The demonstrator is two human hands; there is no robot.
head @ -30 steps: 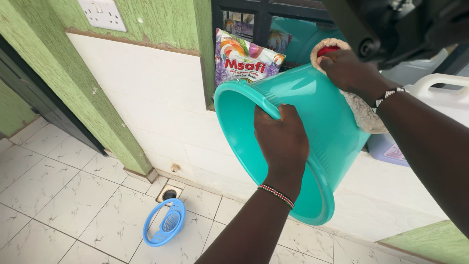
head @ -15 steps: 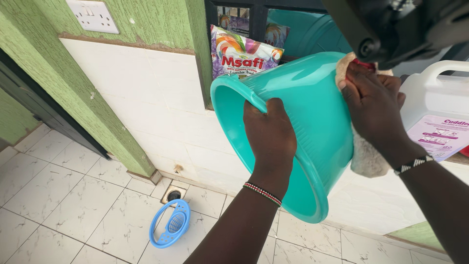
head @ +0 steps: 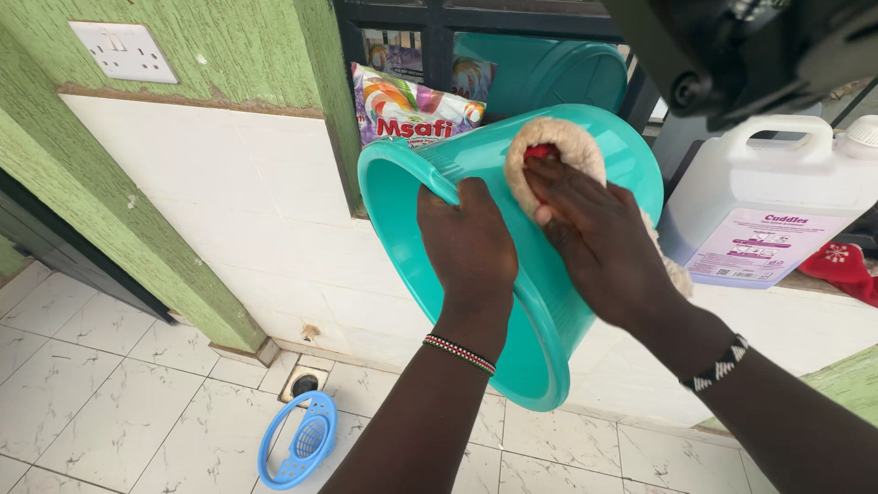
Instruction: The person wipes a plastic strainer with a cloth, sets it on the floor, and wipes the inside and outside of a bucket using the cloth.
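I see the teal plastic bucket held in the air on its side, its mouth turned down and to the left, just in front of the white tiled wall. Its skin is smooth and glossy, with fine ribs below a thick rolled rim. My left hand is clamped over that rim, thumb side outside and fingers curled inside the mouth. My right hand is pressed flat on the bucket's outer wall, fingers closed over a cream fluffy cloth with a bit of red showing under it; the cloth's tail hangs past the wrist.

Close behind the bucket's upper edge stands a colourful soap-powder bag against dark window bars, with a second teal tub beyond. To the right, near the bucket's base, a white jug sits on the ledge, a red cloth beside it. Below, the marbled floor tiles carry a blue plastic strainer by a small drain.
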